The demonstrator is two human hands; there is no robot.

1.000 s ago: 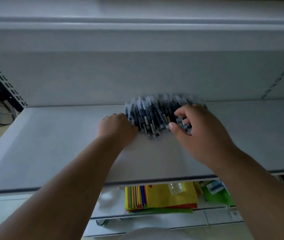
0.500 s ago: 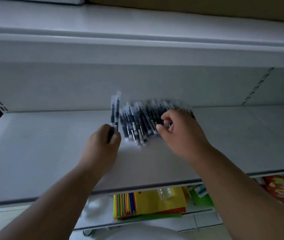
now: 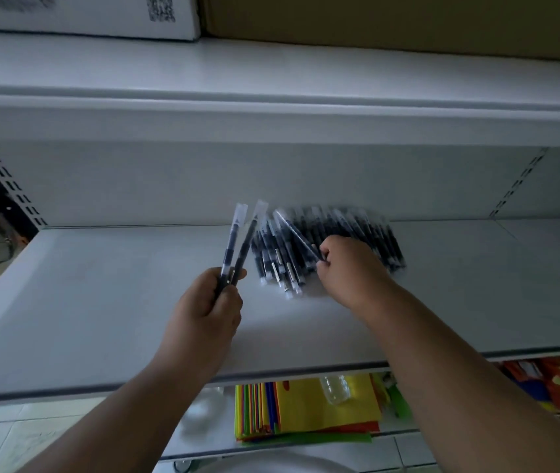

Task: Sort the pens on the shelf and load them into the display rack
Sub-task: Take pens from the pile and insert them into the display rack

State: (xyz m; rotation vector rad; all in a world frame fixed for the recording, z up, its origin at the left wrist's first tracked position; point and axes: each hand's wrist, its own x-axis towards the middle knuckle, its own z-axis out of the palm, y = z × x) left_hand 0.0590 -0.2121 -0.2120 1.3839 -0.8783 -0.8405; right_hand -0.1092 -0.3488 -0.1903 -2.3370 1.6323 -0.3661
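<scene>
A pile of dark pens with clear caps (image 3: pixel 357 233) lies on the white shelf (image 3: pixel 101 302), near its back wall. My left hand (image 3: pixel 208 308) grips two pens (image 3: pixel 237 244) by their lower ends, and they stand upright left of the pile with their caps spread apart. My right hand (image 3: pixel 350 268) rests on the pile and pinches one pen (image 3: pixel 297 235) that slants up to the left. No display rack is in view.
A white box (image 3: pixel 84 15) and a brown carton (image 3: pixel 391 22) sit on the shelf above. Below the shelf's front edge lie coloured paper sheets (image 3: pixel 305 411), a clear bottle (image 3: pixel 334 389) and red packets (image 3: pixel 558 387). A slotted upright (image 3: pixel 9 182) stands at the left.
My left hand has lifted two pens out of the pile and holds them upright to its left. My right hand has closed on one pen in the pile and raised its far end.
</scene>
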